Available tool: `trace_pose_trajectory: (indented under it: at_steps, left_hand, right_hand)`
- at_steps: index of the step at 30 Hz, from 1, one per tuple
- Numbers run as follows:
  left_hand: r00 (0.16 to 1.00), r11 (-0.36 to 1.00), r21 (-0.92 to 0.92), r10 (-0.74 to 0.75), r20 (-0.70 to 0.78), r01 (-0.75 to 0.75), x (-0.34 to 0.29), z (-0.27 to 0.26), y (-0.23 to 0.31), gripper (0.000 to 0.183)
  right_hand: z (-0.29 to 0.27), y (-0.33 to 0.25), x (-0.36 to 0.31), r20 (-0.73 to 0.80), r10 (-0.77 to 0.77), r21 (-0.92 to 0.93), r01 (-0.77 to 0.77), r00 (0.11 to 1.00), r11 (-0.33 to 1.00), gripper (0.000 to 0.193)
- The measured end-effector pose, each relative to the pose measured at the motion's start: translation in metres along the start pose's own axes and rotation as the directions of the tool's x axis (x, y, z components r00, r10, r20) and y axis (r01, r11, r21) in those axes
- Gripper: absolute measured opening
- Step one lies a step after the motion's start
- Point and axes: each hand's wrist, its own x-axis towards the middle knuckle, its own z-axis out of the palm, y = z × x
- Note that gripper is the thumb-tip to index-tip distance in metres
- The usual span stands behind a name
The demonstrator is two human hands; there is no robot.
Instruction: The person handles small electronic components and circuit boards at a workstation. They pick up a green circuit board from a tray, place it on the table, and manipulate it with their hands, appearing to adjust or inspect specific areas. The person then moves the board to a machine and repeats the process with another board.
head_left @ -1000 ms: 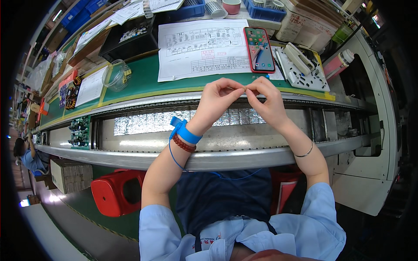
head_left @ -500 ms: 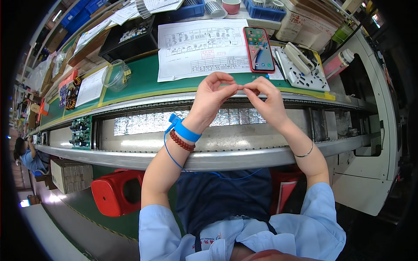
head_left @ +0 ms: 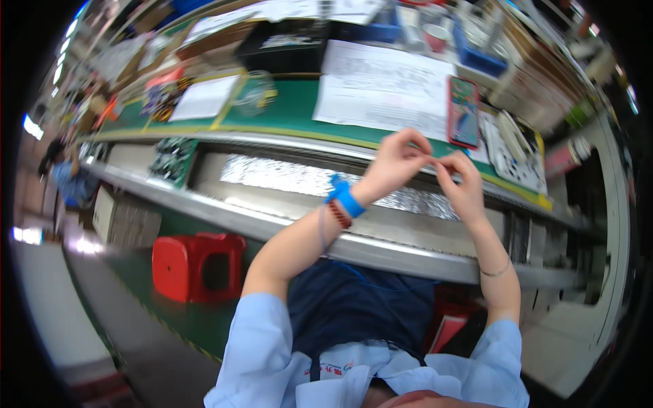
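- The left hand (head_left: 400,165) has thumb and forefinger pressed together, pointing right; blur hides whether anything is pinched there.
- The right hand (head_left: 462,187) meets it tip to tip, thumb and forefinger likewise brought together; any small piece between them, and its long axis, cannot be made out.
- Both hands are over the far side of the metal track (head_left: 381,253), before the green table (head_left: 289,122).
- The foil strip (head_left: 286,175) lies in the track, partly hidden behind the left hand; its long axis runs left to right, the right end slanting toward the person. It looks silvery, crinkled and shiny.
- The phone (head_left: 463,112) lies screen up on the table just beyond the right hand, its long axis pointing away from the person; it has a red case and lit screen.
- Left of it, the printed sheet (head_left: 381,88) is white with faint, blurred line drawings, lying longer side across.
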Motion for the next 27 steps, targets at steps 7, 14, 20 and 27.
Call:
trace_pose_trajectory:
  at_steps: [7,14,20,27]
  left_hand:
    - [0.846,0.863,0.324,0.472,-0.247,-0.387,0.017,-0.032,0.03,0.01]
    - [0.599,0.68,0.661,0.684,-0.416,-0.318,-0.048,-0.123,0.074,0.011]
    - [0.37,0.515,0.837,0.752,-0.545,0.187,-0.147,-0.252,0.072,0.009]
    - [0.184,0.382,0.673,0.771,-0.61,0.633,-0.227,-0.352,0.072,0.017]
  right_hand:
    - [0.01,0.016,0.001,0.004,0.081,0.052,-0.081,0.997,0.995,0.009]
    - [0.007,0.011,-0.001,0.041,0.0,0.121,-0.005,0.999,0.993,0.025]
    - [0.002,0.01,-0.001,0.038,-0.041,0.063,0.039,0.998,0.997,0.027]
    - [0.007,0.006,-0.001,0.051,-0.035,0.066,0.031,0.998,0.997,0.026]
